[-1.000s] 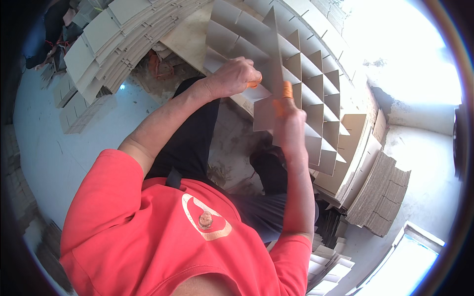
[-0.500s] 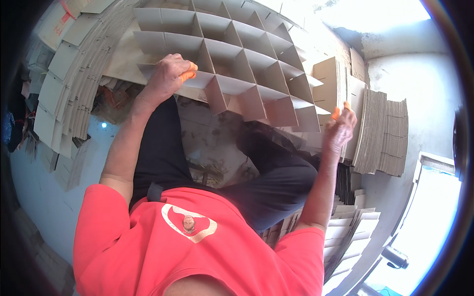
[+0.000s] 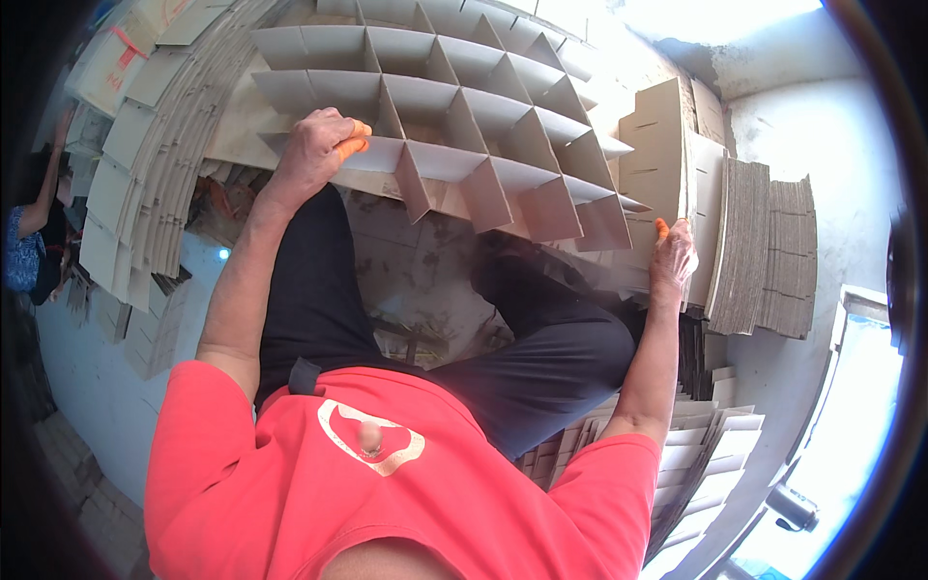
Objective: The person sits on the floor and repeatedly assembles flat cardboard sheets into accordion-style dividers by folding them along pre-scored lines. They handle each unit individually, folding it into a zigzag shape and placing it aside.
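Observation:
A cardboard divider grid of interlocked strips stands on the work surface before me, its cells open upward. My left hand is closed at its near left corner, pinching the nearest cardboard strip; orange covers sit on its fingertips. Beyond the grid's right end, my right hand is at the near edge of upright slotted cardboard sheets. Its fingers are curled over that edge, an orange-tipped finger pointing up. The hand itself partly hides what it grips.
Bundled cardboard strips stand at the right, with more pieces below. Tall cardboard stacks line the left side. Another person's arm shows at the far left. My legs are under the work surface's near edge.
My right hand has come down and closed in against the edge of the upright sheets. My left hand stays at the grid's corner. Another person's arm has come into sight at far left.

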Available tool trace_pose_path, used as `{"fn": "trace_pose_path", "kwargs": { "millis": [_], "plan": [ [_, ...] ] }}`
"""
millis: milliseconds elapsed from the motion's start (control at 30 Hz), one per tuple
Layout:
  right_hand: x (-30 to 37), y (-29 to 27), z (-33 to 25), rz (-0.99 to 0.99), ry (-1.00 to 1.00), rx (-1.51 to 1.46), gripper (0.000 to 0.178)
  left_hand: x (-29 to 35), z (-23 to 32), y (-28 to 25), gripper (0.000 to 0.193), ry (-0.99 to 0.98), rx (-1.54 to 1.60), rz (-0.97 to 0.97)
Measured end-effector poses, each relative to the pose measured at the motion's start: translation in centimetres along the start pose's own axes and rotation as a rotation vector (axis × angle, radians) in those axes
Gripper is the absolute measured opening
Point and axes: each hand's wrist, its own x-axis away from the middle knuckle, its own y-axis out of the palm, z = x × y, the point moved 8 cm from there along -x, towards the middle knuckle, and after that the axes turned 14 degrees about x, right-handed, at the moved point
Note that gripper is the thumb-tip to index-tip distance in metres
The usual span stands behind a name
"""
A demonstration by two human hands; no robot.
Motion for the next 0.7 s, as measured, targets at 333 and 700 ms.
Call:
{"fn": "trace_pose_path", "kwargs": {
  "millis": [333, 700],
  "plan": [
    [-0.8, -14.3, 1.7, 0.681, 0.270, -0.409, 0.021, 0.8, 1.7, -3.2, 0.034, 0.107, -0.115, 0.111],
    [-0.6, -27.1, -23.3, 0.161, -0.313, -1.043, 0.033, 3.8, -1.1, -7.7, 0.025, 0.010, -0.262, 0.201]
  ]
}}
